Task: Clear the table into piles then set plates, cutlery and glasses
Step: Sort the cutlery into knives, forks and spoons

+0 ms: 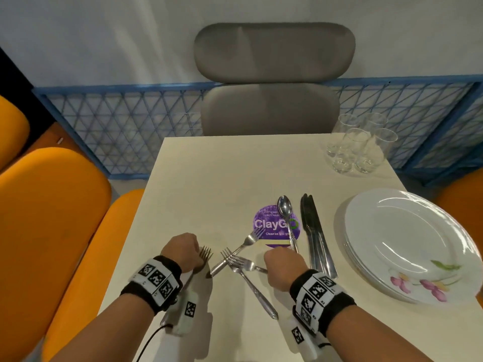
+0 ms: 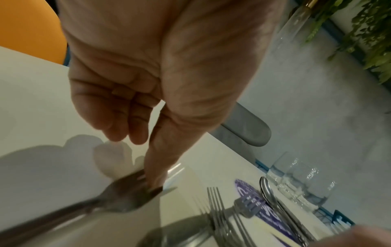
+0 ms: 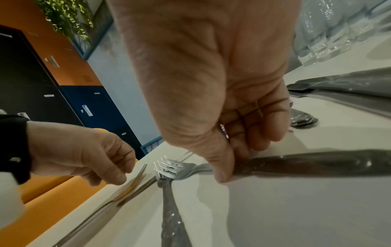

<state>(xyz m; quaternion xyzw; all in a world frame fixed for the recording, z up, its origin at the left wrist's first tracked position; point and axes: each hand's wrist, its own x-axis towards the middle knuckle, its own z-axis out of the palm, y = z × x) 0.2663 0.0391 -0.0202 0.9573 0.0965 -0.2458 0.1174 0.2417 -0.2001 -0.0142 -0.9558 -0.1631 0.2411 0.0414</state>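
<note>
My left hand pinches a fork near its head at the table's front left; its tines point away from me. In the left wrist view that fork lies low over the table under my left hand. My right hand pinches the handle of a second fork, which lies across a third fork. A fourth fork lies on the purple sticker. A spoon, two knives, stacked white plates and several glasses stand to the right.
The cream table ends at a grey chair on the far side. Orange seats run along the left edge. A blue lattice fence stands behind. The plates overhang the right side near another orange seat.
</note>
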